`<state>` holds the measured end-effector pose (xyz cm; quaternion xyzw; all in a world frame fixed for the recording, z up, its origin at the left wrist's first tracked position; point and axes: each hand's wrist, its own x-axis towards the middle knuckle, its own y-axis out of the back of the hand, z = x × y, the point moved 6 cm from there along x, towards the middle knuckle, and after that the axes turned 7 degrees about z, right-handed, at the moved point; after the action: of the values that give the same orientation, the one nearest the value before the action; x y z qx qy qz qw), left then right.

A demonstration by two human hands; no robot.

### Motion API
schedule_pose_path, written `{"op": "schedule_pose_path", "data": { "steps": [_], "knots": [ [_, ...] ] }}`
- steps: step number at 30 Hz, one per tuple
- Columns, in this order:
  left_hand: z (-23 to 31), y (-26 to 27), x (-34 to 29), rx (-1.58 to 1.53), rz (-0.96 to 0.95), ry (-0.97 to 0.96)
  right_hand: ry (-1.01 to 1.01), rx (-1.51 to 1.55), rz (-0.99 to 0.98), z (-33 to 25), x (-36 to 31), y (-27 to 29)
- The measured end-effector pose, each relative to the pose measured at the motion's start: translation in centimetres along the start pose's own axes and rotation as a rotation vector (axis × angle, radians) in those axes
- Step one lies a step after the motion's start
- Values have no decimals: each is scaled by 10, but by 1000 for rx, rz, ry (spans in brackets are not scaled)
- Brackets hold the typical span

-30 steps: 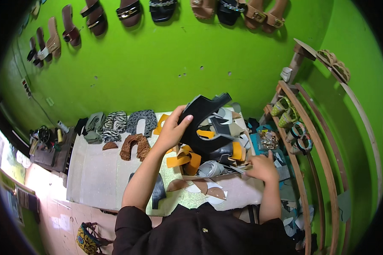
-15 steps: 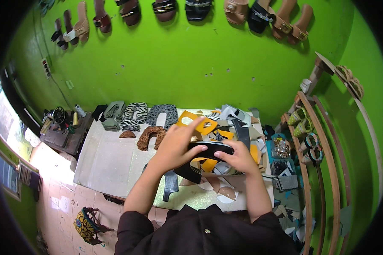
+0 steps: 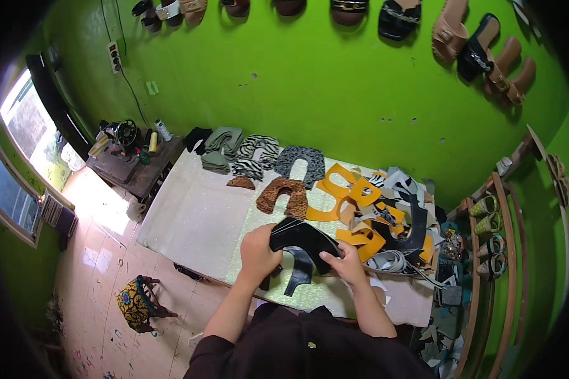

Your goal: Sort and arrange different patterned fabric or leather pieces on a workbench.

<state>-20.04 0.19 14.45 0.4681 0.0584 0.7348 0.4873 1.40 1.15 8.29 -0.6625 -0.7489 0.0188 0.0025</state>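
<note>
Between my hands is a stack of black curved shoe upper pieces (image 3: 300, 235), arched and glossy, raised over the near part of the table. My left hand (image 3: 260, 252) is closed round its left end, and my right hand (image 3: 347, 264) pinches the right end with the thumb on top. Under the arch, another black cut piece (image 3: 299, 273) lies on the table. Beyond it are a brown leopard-print stack (image 3: 283, 194), a grey spotted stack (image 3: 301, 162) and zebra-print pieces (image 3: 257, 153). Yellow cut pieces (image 3: 363, 192) lie to the right of these.
Mixed scraps (image 3: 401, 189) heap on the right of the white table (image 3: 183, 208). A sewing machine (image 3: 125, 134) stands at the far left. Wooden shoe racks (image 3: 500, 278) rise at the right. A patterned stool (image 3: 135, 304) is on the floor at left. Sandals (image 3: 399, 18) hang on the green wall.
The black stack has come down and left, tilting so its arched face shows. Both hands moved with it, off the yellow pieces. The whole view has swung toward the left.
</note>
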Motion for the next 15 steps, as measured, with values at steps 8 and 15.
{"op": "schedule_pose_path", "data": {
  "steps": [8,15],
  "knots": [
    [-36,18,18,125,-326,-329,483,-1099,72,-55,4,-117],
    [-60,22,20,35,-227,-260,544,-1123,92,-42,20,-133]
  ]
}}
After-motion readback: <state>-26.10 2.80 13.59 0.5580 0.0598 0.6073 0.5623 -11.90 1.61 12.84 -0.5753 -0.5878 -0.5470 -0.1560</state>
